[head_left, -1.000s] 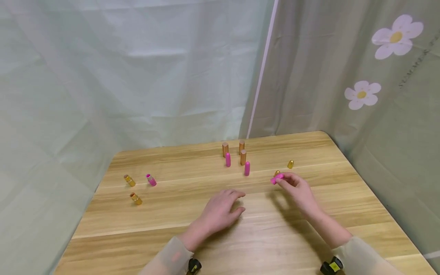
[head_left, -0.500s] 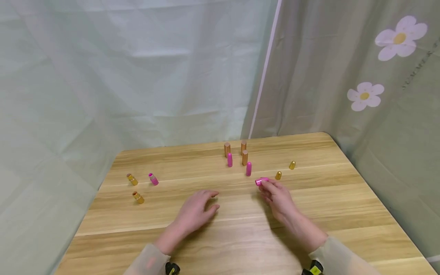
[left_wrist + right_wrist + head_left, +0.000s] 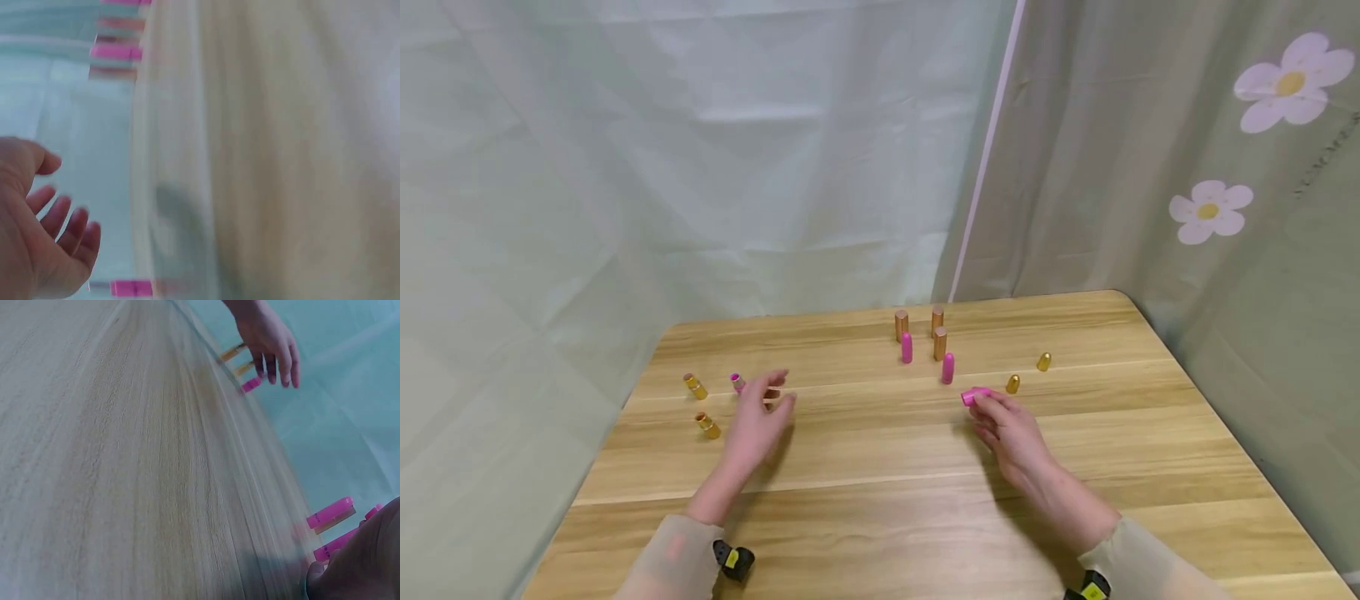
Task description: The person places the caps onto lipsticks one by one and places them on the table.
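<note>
My right hand (image 3: 1015, 437) pinches a hollow pink lipstick cap (image 3: 972, 397) between thumb and fingers, its hollow end turned left, just above the table. Right of it stand two small gold bullet-shaped caps (image 3: 1012, 384). My left hand (image 3: 756, 423) is over the left side of the table with its fingers apart and nothing in them. Just beyond it is an uncapped pink lipstick tube (image 3: 737, 382), partly hidden by the hand; the right wrist view shows the pink tube (image 3: 252, 384) near those fingertips. Two uncapped gold lipstick tubes (image 3: 707, 426) stand further left.
At the back middle stand several upright copper tubes (image 3: 940, 343) and two pink bullet-shaped pieces (image 3: 948, 368). The wooden table (image 3: 880, 517) ends at a pale curtain (image 3: 737, 167) behind and at both sides.
My left hand has swept left from the middle of the table to the pink tube. The right hand has carried the pink cap left, away from the gold caps, and now stays nearly still.
</note>
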{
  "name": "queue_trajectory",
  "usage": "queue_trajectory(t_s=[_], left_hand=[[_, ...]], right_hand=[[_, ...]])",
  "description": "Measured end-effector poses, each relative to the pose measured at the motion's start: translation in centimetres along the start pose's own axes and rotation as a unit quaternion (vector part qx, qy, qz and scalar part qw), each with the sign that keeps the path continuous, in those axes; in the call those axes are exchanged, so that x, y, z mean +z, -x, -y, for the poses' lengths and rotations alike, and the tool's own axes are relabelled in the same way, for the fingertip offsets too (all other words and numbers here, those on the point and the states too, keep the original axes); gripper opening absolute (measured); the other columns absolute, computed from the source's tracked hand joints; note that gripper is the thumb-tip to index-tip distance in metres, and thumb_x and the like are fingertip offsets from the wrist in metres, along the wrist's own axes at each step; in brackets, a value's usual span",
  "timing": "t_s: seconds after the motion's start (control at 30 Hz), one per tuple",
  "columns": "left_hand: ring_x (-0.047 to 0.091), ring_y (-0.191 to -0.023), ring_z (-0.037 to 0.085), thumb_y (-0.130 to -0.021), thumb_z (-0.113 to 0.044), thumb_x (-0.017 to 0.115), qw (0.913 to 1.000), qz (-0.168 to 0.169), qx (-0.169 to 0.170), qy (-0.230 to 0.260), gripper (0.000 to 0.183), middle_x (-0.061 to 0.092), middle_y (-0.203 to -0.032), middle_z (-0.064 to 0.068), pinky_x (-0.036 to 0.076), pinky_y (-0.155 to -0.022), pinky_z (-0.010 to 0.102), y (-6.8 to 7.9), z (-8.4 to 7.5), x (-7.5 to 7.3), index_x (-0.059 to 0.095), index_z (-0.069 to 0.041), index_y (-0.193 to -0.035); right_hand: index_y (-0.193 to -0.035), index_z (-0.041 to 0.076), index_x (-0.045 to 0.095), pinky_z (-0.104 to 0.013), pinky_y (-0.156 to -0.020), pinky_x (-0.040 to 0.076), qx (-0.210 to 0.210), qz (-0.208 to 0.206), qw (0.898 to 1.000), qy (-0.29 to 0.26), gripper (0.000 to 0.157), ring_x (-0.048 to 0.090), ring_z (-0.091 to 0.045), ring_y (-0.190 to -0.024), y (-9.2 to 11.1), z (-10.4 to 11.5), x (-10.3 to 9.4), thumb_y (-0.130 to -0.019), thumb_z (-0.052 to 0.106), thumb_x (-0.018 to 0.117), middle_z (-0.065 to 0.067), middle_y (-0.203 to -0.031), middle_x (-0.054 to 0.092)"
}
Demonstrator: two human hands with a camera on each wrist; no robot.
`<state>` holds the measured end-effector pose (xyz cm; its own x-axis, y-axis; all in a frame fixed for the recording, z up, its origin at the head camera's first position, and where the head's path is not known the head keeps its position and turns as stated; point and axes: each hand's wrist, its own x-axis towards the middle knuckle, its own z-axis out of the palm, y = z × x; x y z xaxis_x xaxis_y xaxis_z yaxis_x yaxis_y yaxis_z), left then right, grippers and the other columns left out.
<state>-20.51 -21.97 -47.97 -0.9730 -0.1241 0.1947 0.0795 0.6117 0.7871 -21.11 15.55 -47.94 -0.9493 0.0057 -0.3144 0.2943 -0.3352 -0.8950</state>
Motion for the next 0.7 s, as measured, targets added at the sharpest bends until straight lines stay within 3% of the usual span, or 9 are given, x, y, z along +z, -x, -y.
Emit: queue_trajectory(t_s=[0.1, 0.23, 0.37, 0.47, 0.6, 0.7], left_hand=[[0.055, -0.105, 0.034, -0.098, -0.013, 0.065, 0.9965, -0.055, 0.005, -0.062, 0.049, 0.055, -0.132, 0.021, 0.047, -0.084, 0.045, -1.3, 0.5, -1.7, 0.052, 0.000, -0.143], [0.059, -0.096, 0.039, -0.093, -0.017, 0.068, 0.9769, -0.080, 0.032, -0.195, 0.051, 0.061, -0.125, 0.025, 0.048, -0.076, 0.054, -2.9, 0.8, -4.4, 0.057, 0.003, -0.139], [0.055, -0.110, 0.051, -0.092, -0.021, 0.068, 0.9660, -0.023, 0.014, -0.257, 0.057, 0.060, -0.128, 0.030, 0.045, -0.089, 0.063, -4.0, 1.1, -6.4, 0.054, 0.006, -0.140], [0.052, -0.115, 0.055, -0.090, -0.024, 0.068, 0.9573, 0.039, -0.017, -0.286, 0.061, 0.064, -0.122, 0.026, 0.046, -0.089, 0.063, -4.6, 1.3, -7.2, 0.052, 0.007, -0.140], [0.060, -0.098, 0.044, -0.088, -0.025, 0.067, 0.9438, 0.105, -0.055, -0.309, 0.061, 0.070, -0.102, 0.014, 0.051, -0.077, 0.054, -5.5, 1.5, -7.3, 0.054, 0.007, -0.138], [0.060, -0.090, 0.037, -0.090, -0.025, 0.066, 0.9338, 0.137, -0.080, -0.321, 0.059, 0.070, -0.110, 0.018, 0.051, -0.073, 0.051, -6.0, 1.5, -7.2, 0.054, 0.006, -0.138]], right_hand=[[-0.118, 0.004, 0.062, -0.045, -0.110, 0.042, 0.001, 0.004, 1.000, 0.002, 0.021, 0.060, -0.023, -0.112, 0.1, 0.1, -0.1, -0.101, 0.016, 0.065, 0.006, -0.098, 0.070], [-0.125, -0.001, 0.058, -0.046, -0.111, 0.040, -0.002, 0.008, 1.000, 0.008, 0.030, 0.060, -0.024, -0.114, 0.2, 0.3, -0.1, -0.102, 0.016, 0.065, 0.005, -0.101, 0.070], [-0.128, -0.003, 0.057, -0.044, -0.110, 0.042, -0.005, 0.006, 1.000, 0.013, 0.032, 0.061, -0.022, -0.112, 0.2, 0.2, -0.1, -0.102, 0.016, 0.064, 0.004, -0.102, 0.069], [-0.126, -0.003, 0.057, -0.043, -0.109, 0.044, -0.006, 0.003, 1.000, 0.013, 0.030, 0.061, -0.021, -0.110, 0.2, 0.0, -0.2, -0.102, 0.014, 0.064, 0.003, -0.102, 0.069], [-0.127, -0.004, 0.057, -0.042, -0.109, 0.045, -0.006, 0.007, 1.000, 0.015, 0.031, 0.061, -0.023, -0.112, 0.0, -0.2, -0.2, -0.102, 0.013, 0.064, 0.002, -0.104, 0.069], [-0.130, -0.005, 0.056, -0.043, -0.109, 0.044, -0.003, 0.010, 1.000, 0.016, 0.034, 0.061, -0.024, -0.114, -0.1, -0.5, -0.1, -0.102, 0.012, 0.063, 0.001, -0.106, 0.069]])
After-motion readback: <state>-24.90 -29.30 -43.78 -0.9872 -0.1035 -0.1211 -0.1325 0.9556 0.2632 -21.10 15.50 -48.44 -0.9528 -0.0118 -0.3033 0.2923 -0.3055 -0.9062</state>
